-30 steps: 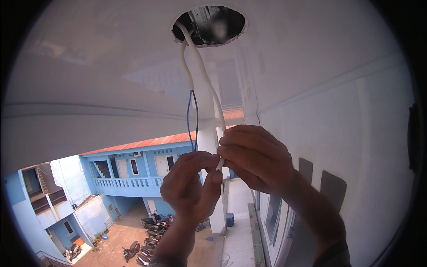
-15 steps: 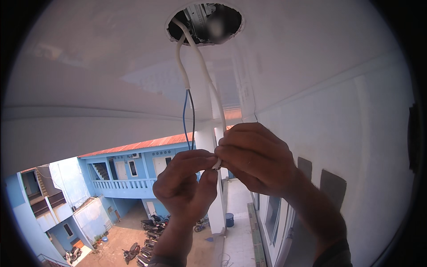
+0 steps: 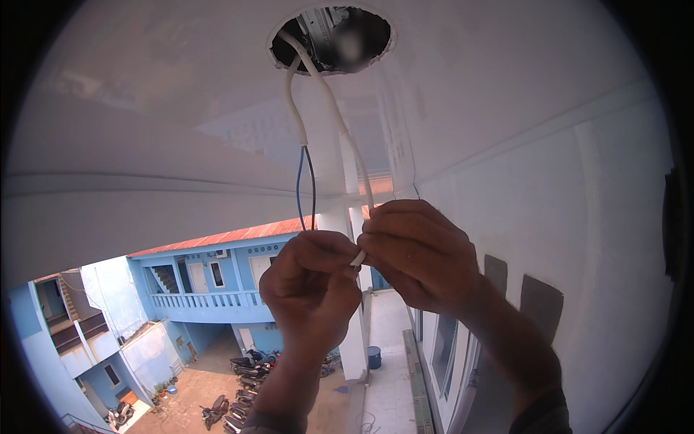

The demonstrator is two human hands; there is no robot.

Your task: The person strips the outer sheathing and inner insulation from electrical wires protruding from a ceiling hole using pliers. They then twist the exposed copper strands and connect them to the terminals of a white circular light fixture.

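Note:
From a round hole cut in the white ceiling hang two white cables. The longer cable runs down into my hands, where its short end bends between the fingertips. My right hand grips it from the right, fingers curled round it. My left hand pinches at the same end from below left, partly hiding it. The shorter cable splits into a blue wire and a black wire, whose lower ends go out of sight behind my left hand.
A white pillar stands behind my hands, beside a walkway with a blue bucket. At right are a white wall and windows. Below left, a blue two-storey building overlooks a courtyard with parked motorbikes.
Both hands have shifted slightly, my left one rising a little with its fingers further over the blue and black wires. The held cable end now sits a bit higher.

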